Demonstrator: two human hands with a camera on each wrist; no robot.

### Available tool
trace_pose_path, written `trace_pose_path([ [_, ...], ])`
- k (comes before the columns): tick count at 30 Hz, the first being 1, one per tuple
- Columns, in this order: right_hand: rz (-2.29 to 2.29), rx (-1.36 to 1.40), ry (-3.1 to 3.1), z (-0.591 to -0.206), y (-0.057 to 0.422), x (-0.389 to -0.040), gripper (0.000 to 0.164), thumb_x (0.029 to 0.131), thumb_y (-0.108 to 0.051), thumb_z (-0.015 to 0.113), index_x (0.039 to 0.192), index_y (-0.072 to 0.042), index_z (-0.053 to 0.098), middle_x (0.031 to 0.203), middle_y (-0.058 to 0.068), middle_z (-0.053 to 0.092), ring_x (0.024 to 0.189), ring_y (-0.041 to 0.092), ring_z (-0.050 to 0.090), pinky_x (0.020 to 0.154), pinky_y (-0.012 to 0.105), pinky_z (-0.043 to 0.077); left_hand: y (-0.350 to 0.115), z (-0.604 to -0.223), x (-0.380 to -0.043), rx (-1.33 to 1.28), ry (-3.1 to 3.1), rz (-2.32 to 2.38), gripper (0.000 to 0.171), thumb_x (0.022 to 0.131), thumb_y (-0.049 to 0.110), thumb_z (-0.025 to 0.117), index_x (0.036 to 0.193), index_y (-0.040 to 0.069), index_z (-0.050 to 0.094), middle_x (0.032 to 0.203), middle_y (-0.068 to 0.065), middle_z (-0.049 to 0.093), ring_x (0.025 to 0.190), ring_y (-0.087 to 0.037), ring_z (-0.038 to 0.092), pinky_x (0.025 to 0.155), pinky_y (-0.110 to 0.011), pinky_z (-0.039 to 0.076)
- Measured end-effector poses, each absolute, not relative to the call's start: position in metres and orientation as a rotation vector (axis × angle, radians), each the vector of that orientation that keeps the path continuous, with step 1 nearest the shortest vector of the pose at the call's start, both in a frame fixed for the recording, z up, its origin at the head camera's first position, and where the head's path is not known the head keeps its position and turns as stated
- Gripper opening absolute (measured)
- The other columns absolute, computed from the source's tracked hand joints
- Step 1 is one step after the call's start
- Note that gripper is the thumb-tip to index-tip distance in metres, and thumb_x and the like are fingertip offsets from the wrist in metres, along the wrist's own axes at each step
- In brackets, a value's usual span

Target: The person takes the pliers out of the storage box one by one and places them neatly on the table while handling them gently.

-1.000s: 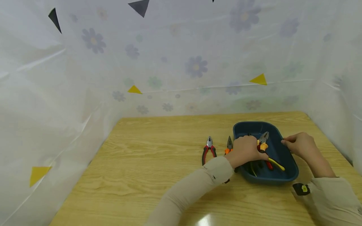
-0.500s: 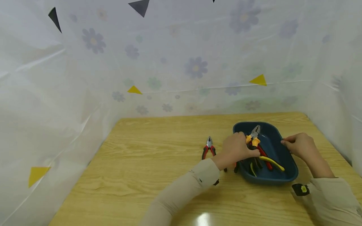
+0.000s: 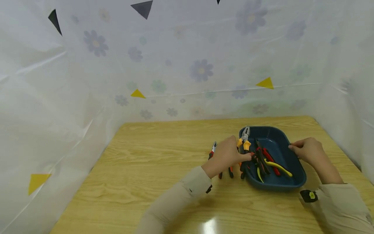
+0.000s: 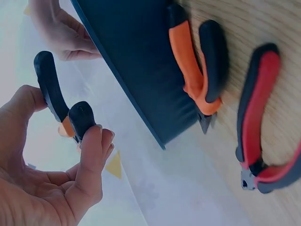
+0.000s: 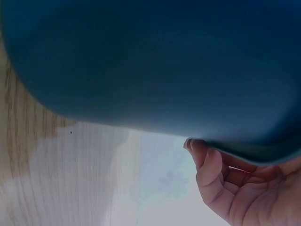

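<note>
My left hand (image 3: 225, 157) grips a pair of combination pliers (image 3: 245, 138) with orange-yellow and black handles, raised over the left rim of a dark blue bin (image 3: 274, 187). In the left wrist view, the thumb and fingers of this hand (image 4: 61, 190) press the two black handles (image 4: 51, 87) from either side. My right hand (image 3: 311, 152) pinches the bin's right rim, and the right wrist view shows its fingertips (image 5: 209, 165) on that edge. Inside the bin lie several more pliers, among them red-handled ones (image 3: 276, 167) and yellow-handled ones (image 3: 281, 168).
Left of the bin on the wooden table (image 3: 157, 162) lie red-and-black pliers (image 4: 254, 108) and orange-and-black pliers (image 4: 188, 61), partly hidden by my left hand in the head view. Plastic sheeting (image 3: 175, 65) walls the table's back and sides.
My left hand has moved left with the combination pliers, from the middle of the bin to above its left rim. The right hand stays on the right rim.
</note>
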State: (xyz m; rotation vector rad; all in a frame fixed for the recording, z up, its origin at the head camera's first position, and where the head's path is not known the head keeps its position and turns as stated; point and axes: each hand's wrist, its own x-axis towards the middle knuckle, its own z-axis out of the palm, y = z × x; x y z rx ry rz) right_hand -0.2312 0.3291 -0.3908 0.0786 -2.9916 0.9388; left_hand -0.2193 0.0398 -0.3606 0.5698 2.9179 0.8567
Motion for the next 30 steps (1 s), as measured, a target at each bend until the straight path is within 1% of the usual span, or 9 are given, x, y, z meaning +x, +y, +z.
trace_pose_path([
  [3, 0.933, 0.084, -2.99, -0.391, 0.329, -0.23, 0.038, 0.096, -0.013, 0.057, 0.109, 0.022, 0.059, 0.095, 0.037, 0.063, 0.064, 0.03, 0.068, 0.057, 0.042, 0.054, 0.031, -0.363, -0.22, 0.543, 2.92, 0.835, 0.045, 0.081, 0.049, 0.073, 0.093, 0.009, 0.056, 0.051, 0.004, 0.033, 0.037, -0.008, 0.026, 0.038, -0.022, 0.023],
  [6, 0.924, 0.089, -2.984, -0.391, 0.328, -0.23, 0.037, 0.095, -0.013, 0.058, 0.109, 0.022, 0.059, 0.096, 0.037, 0.063, 0.064, 0.029, 0.068, 0.058, 0.043, 0.054, 0.023, -0.365, -0.222, 0.512, 2.931, 0.786, 0.055, 0.082, 0.05, 0.072, 0.111, 0.006, 0.056, 0.054, 0.003, 0.039, 0.04, -0.009, 0.028, 0.039, -0.023, 0.024],
  [9, 0.913, 0.097, -2.976, -0.389, 0.327, -0.23, 0.037, 0.095, -0.013, 0.058, 0.109, 0.021, 0.059, 0.097, 0.037, 0.062, 0.065, 0.028, 0.068, 0.059, 0.043, 0.054, 0.013, -0.366, -0.225, 0.478, 2.933, 0.775, 0.07, 0.082, 0.048, 0.072, 0.128, 0.001, 0.05, 0.059, 0.001, 0.046, 0.041, -0.01, 0.034, 0.038, -0.024, 0.027],
  [12, 0.901, 0.101, -2.975, -0.388, 0.327, -0.23, 0.037, 0.096, -0.013, 0.057, 0.11, 0.021, 0.059, 0.097, 0.038, 0.062, 0.064, 0.028, 0.067, 0.059, 0.043, 0.053, 0.003, -0.367, -0.227, 0.439, 2.921, 0.797, 0.084, 0.083, 0.045, 0.072, 0.143, -0.001, 0.037, 0.058, -0.001, 0.052, 0.04, -0.011, 0.038, 0.037, -0.025, 0.029],
  [16, 0.9, 0.095, -2.985, -0.387, 0.326, -0.229, 0.037, 0.096, -0.013, 0.057, 0.11, 0.022, 0.058, 0.097, 0.038, 0.062, 0.064, 0.028, 0.067, 0.058, 0.043, 0.053, -0.012, -0.37, -0.23, 0.4, 2.917, 0.796, 0.085, 0.083, 0.041, 0.071, 0.146, -0.002, 0.033, 0.055, -0.002, 0.053, 0.038, -0.011, 0.036, 0.036, -0.024, 0.027],
  [21, 0.91, 0.092, -2.989, -0.388, 0.325, -0.229, 0.037, 0.096, -0.012, 0.057, 0.11, 0.022, 0.058, 0.097, 0.038, 0.062, 0.064, 0.028, 0.067, 0.059, 0.043, 0.054, -0.028, -0.376, -0.236, 0.333, 2.947, 0.748, 0.082, 0.083, 0.044, 0.071, 0.141, -0.003, 0.038, 0.06, -0.002, 0.051, 0.041, -0.01, 0.036, 0.038, -0.025, 0.029],
  [24, 0.905, 0.095, -2.98, -0.389, 0.325, -0.23, 0.037, 0.096, -0.012, 0.057, 0.11, 0.021, 0.059, 0.099, 0.038, 0.062, 0.065, 0.027, 0.067, 0.058, 0.042, 0.054, -0.037, -0.379, -0.239, 0.299, 2.957, 0.734, 0.081, 0.084, 0.044, 0.07, 0.14, -0.004, 0.038, 0.058, -0.002, 0.048, 0.041, -0.011, 0.036, 0.038, -0.025, 0.029],
  [26, 0.905, 0.102, -2.977, -0.389, 0.326, -0.23, 0.037, 0.095, -0.012, 0.057, 0.11, 0.021, 0.059, 0.099, 0.038, 0.062, 0.066, 0.028, 0.067, 0.058, 0.042, 0.054, -0.043, -0.38, -0.241, 0.279, 2.948, 0.729, 0.086, 0.084, 0.043, 0.07, 0.144, -0.005, 0.033, 0.055, -0.002, 0.048, 0.04, -0.011, 0.035, 0.038, -0.025, 0.028],
  [30, 0.9, 0.101, -2.968, -0.389, 0.327, -0.23, 0.037, 0.095, -0.012, 0.058, 0.109, 0.022, 0.059, 0.097, 0.038, 0.062, 0.065, 0.028, 0.067, 0.058, 0.041, 0.054, -0.054, -0.383, -0.245, 0.259, 2.936, 0.728, 0.088, 0.084, 0.041, 0.071, 0.145, -0.008, 0.03, 0.057, -0.003, 0.049, 0.042, -0.011, 0.035, 0.04, -0.025, 0.029],
])
